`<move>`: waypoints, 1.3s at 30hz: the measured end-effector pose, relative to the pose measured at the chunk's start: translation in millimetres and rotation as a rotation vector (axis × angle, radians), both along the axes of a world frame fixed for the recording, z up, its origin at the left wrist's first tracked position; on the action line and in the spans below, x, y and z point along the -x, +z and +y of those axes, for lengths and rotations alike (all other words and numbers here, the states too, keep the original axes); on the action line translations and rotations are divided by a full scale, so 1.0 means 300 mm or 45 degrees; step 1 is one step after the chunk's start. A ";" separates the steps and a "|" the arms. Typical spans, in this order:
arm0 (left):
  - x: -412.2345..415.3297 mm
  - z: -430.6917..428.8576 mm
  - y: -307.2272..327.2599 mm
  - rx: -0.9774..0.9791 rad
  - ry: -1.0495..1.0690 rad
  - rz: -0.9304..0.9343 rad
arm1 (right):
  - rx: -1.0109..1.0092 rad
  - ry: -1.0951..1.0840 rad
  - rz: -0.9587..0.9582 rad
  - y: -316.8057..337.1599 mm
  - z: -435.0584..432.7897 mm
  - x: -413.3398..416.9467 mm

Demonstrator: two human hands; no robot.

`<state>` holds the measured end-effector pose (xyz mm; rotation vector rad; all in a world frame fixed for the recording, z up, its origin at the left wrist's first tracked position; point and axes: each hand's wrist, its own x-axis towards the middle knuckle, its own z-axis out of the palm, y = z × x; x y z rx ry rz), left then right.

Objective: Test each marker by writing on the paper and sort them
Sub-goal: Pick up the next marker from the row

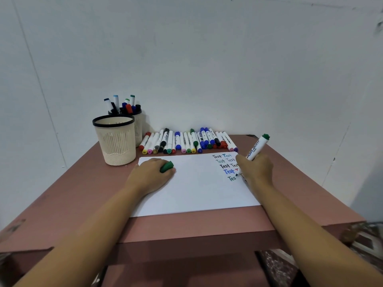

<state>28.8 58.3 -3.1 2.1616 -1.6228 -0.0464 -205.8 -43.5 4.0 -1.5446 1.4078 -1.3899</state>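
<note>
From the head camera, a person's right hand (256, 167) is gripping a green whiteboard marker (257, 147), its tip touching the white paper (194, 189) beside a half-written "Tes" at the sheet's right side, under rows of "Test" in black, blue and red. The left hand (154, 174) is resting on the paper's upper left, fingers curling around the green cap (166, 167). A row of capped markers (188, 141) is lying along the paper's far edge on the reddish-brown table (83, 193). At far left, an empty cream pen cup (115, 139) is standing in front of a second cup holding markers (132, 114).
</note>
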 end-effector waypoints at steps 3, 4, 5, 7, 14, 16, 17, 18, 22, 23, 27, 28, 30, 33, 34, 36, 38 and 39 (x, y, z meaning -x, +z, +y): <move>-0.002 -0.001 0.002 0.000 0.004 0.000 | 0.008 -0.002 0.050 0.000 0.000 0.001; -0.001 0.000 0.002 0.001 0.005 -0.002 | 0.007 0.009 0.052 -0.003 0.001 0.001; 0.000 0.001 0.002 0.001 0.005 -0.002 | 0.006 0.020 0.053 -0.004 0.001 -0.001; 0.002 0.002 0.001 -0.004 0.010 0.002 | -0.005 0.026 0.069 -0.006 0.001 -0.003; 0.006 0.004 0.003 -0.018 0.017 0.000 | -0.017 0.005 0.049 -0.001 0.002 0.001; 0.006 0.005 0.002 -0.016 0.019 0.000 | -0.023 0.036 0.033 -0.004 0.007 0.001; 0.007 0.004 0.002 -0.017 0.019 -0.001 | -0.028 0.053 0.040 -0.007 0.007 0.000; 0.007 0.004 0.003 -0.018 0.018 -0.001 | -0.023 0.062 0.045 -0.008 0.006 -0.001; 0.007 0.007 0.010 -0.024 0.017 0.021 | -0.052 0.028 0.043 -0.003 0.007 -0.004; 0.007 0.006 0.011 -0.026 0.022 0.036 | -0.063 0.021 0.026 -0.002 0.006 -0.002; 0.000 0.001 0.019 0.005 0.048 0.215 | -0.126 0.034 -0.107 0.008 -0.001 0.009; -0.003 0.001 0.024 0.033 0.036 0.283 | -0.156 0.053 -0.144 0.015 0.000 0.012; -0.005 0.008 0.037 0.089 0.006 0.441 | -0.235 0.102 -0.212 0.032 0.000 0.015; -0.015 0.015 0.056 0.177 0.012 0.677 | -0.387 0.197 -0.307 0.058 -0.011 0.021; -0.022 0.015 0.059 0.202 0.031 0.741 | -0.427 0.223 -0.322 0.065 -0.016 0.022; -0.028 0.019 0.065 0.231 0.066 0.791 | -0.478 0.248 -0.317 0.074 -0.026 0.023; -0.028 0.018 0.059 0.239 0.099 0.647 | -0.500 0.237 -0.290 0.083 -0.029 0.019; -0.027 0.016 0.051 0.242 0.109 0.495 | -0.498 0.233 -0.282 0.086 -0.028 0.016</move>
